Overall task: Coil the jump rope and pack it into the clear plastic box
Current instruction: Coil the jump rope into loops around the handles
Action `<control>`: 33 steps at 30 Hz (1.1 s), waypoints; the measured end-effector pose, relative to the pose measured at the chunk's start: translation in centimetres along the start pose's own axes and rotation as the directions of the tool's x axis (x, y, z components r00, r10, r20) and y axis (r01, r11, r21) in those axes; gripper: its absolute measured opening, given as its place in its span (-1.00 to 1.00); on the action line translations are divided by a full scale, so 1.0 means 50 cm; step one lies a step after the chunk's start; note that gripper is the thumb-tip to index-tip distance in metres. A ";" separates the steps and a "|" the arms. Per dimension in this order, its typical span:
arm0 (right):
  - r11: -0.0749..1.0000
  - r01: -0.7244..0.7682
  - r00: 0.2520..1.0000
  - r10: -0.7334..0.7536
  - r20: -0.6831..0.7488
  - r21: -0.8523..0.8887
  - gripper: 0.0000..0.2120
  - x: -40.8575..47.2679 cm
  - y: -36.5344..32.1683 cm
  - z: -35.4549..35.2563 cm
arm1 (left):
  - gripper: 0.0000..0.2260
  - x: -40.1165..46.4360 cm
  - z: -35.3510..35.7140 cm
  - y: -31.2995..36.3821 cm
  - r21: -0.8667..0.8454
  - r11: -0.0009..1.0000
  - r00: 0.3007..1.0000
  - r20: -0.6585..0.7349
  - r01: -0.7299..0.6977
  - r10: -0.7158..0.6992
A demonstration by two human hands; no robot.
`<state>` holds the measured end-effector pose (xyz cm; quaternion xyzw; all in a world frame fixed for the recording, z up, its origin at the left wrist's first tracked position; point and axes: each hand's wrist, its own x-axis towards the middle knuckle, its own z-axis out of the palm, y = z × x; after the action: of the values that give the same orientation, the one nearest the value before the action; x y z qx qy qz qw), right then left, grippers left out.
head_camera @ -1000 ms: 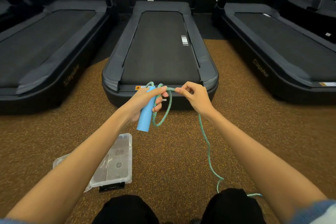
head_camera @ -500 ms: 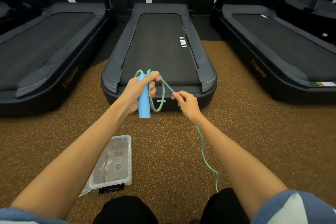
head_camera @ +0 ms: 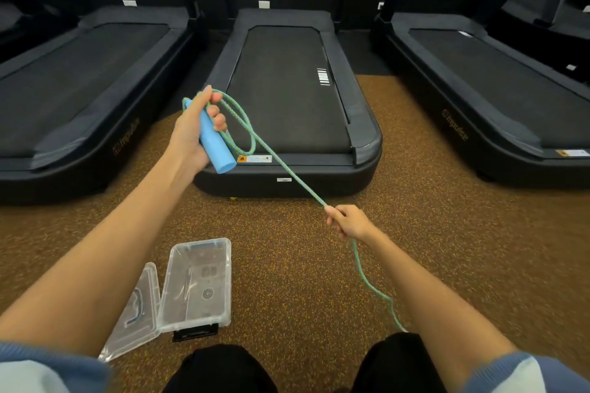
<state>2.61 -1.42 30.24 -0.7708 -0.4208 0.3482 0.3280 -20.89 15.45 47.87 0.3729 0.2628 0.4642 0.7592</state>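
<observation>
Speckled gym flooring (head_camera: 287,265) is lying under you, the clear plastic box (head_camera: 196,284) sitting open by your knees; your left hand (head_camera: 191,134) is gripping the blue handle (head_camera: 212,140) with two loops gathered. Your right hand (head_camera: 349,222) is pinching the jump rope (head_camera: 287,169) taut; keep feeding even loops leftward, sized for the box.

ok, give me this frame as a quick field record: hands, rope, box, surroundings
left hand: grips blue handle, rope loops held at its top
right hand: pinches rope, pulled out to the side
jump rope: taut between the hands, slack tail running down toward the knees
clear plastic box: open on floor, nothing inside
lid: lying open beside the box
surroundings: treadmill ahead, brown speckled floor
</observation>
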 end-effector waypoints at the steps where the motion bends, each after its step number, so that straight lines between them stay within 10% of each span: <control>1: 0.999 0.009 1.000 -0.008 0.018 -0.032 -0.65 -0.005 0.005 -0.002 | -0.78 0.000 -0.005 0.002 0.031 1.000 1.000 -0.006 -0.003 0.003; 13: 0.869 0.486 0.874 -0.481 0.074 -0.094 -0.76 -0.042 -0.208 -0.007 | -0.84 -0.025 -0.004 -0.070 0.331 0.941 0.996 0.031 0.074 -0.089; 25: 0.806 0.592 0.806 -0.590 0.041 -0.028 -0.73 -0.087 -0.302 -0.056 | -0.78 -0.074 0.017 -0.126 0.564 0.810 0.961 0.101 0.157 -0.257; 33: 0.814 0.579 0.809 -0.581 -0.085 -0.050 -0.70 -0.054 -0.292 -0.056 | -0.75 -0.092 0.048 -0.140 0.426 0.877 0.913 0.228 0.220 -0.340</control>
<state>-2.36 1.88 44.11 -0.6251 -0.6232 0.1895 0.4301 -17.49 8.50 43.83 0.5396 0.2854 0.2251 0.7594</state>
